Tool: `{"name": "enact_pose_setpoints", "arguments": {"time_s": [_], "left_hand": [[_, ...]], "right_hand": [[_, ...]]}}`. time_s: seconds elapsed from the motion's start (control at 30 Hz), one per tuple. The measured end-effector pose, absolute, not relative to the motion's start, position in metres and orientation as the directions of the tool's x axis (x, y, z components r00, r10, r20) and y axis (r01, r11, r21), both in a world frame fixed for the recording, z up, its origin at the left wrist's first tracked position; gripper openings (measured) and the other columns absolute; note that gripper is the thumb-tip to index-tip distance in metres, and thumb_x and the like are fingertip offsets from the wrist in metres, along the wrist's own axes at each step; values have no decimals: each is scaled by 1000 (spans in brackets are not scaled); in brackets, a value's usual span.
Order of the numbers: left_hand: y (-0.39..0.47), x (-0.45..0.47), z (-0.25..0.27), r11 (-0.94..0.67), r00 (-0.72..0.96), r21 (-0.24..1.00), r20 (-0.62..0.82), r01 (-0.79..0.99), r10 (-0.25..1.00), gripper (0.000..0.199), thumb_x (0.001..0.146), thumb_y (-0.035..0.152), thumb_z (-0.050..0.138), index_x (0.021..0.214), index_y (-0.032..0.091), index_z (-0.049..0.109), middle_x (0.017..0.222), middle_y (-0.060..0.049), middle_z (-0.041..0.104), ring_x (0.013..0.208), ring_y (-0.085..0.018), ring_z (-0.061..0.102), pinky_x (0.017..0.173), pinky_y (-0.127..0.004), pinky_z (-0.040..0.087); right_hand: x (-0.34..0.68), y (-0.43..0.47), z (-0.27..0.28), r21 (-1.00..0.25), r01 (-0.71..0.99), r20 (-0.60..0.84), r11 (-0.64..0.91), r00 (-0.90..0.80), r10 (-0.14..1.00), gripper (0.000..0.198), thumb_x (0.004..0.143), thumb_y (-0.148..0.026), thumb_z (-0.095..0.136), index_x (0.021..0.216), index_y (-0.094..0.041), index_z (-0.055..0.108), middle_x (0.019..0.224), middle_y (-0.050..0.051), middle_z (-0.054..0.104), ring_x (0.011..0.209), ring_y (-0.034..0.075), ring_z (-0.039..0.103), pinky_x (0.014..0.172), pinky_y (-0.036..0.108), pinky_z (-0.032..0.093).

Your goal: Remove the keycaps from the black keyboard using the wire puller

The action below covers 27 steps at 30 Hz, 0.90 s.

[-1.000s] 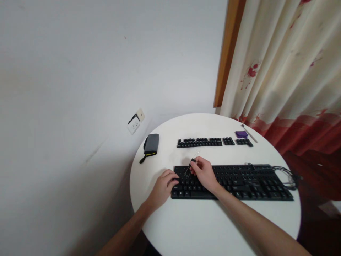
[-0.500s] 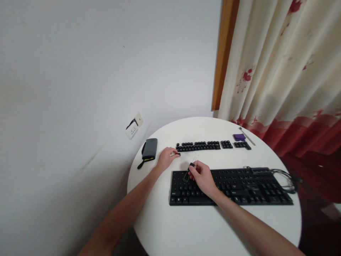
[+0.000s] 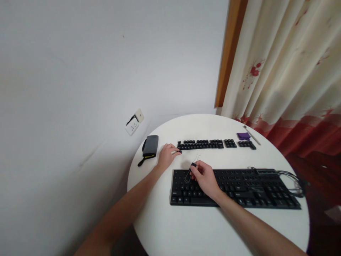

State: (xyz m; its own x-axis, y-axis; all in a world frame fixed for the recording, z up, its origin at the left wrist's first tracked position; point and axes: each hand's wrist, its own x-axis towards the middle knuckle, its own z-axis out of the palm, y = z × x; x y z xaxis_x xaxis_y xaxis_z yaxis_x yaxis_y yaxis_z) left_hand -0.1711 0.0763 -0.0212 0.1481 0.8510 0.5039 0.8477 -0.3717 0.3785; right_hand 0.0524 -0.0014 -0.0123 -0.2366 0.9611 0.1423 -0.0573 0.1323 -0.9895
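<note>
My left hand (image 3: 166, 156) rests on the table at the near end of the rows of loose black keycaps (image 3: 204, 145). Its fingers are pinched on a small black keycap (image 3: 180, 152), beside which a pale sliver shows that I cannot make out. My right hand (image 3: 206, 177) is above the left part of a black keyboard (image 3: 255, 192), closed around the dark handle of a wire keycap puller (image 3: 193, 165). One wire loop points away over the table; the other hangs over the keys.
A grey zip case (image 3: 150, 146) lies at the table's left edge. Toward the back right are a folded purple cloth (image 3: 243, 136) and a thin brush (image 3: 254, 137). The keyboard's coiled cable (image 3: 295, 183) reaches the right edge. Wall sockets (image 3: 131, 126) are on the left.
The view has shifted slightly, moving the right side of the table rightward in the picture. Both hands keep nearly the same places and grips.
</note>
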Motion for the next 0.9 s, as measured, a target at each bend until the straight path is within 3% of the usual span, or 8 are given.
{"name": "enact_pose_setpoints", "arguments": {"time_s": [0.17,0.3,0.53,0.9], "left_hand": [[75,-170,-19,-324,101,390,493,862,864,22,75,30,79,95,23,70,90,-2,65,92,-21,57,85,-34,45],[73,-171,-21,-169,-54,471,423,866,904,42,70,36,81,104,23,60,85,1,62,86,-19,58,76,-30,45],[75,-173,-27,-57,-105,460,320,886,942,34,69,47,79,86,21,64,74,1,61,75,-19,58,67,-28,41],[79,-172,-29,-56,-107,456,323,888,940,32,70,47,78,84,21,68,74,0,63,74,-18,59,66,-28,40]], "right_hand": [[53,-1,-14,-990,-64,141,130,-243,960,28,88,-39,61,69,-21,50,63,-1,62,55,15,56,52,25,41],[52,-2,-13,-989,-66,143,131,-234,962,29,88,-38,61,68,-21,50,63,-1,62,54,14,56,51,24,41],[53,-3,-9,-990,-51,143,135,-235,961,30,88,-42,61,68,-21,51,63,-1,63,54,14,55,51,25,42],[53,-4,-9,-990,-26,144,142,-234,962,32,87,-44,60,67,-22,50,62,-1,62,54,15,56,52,26,42]]}}
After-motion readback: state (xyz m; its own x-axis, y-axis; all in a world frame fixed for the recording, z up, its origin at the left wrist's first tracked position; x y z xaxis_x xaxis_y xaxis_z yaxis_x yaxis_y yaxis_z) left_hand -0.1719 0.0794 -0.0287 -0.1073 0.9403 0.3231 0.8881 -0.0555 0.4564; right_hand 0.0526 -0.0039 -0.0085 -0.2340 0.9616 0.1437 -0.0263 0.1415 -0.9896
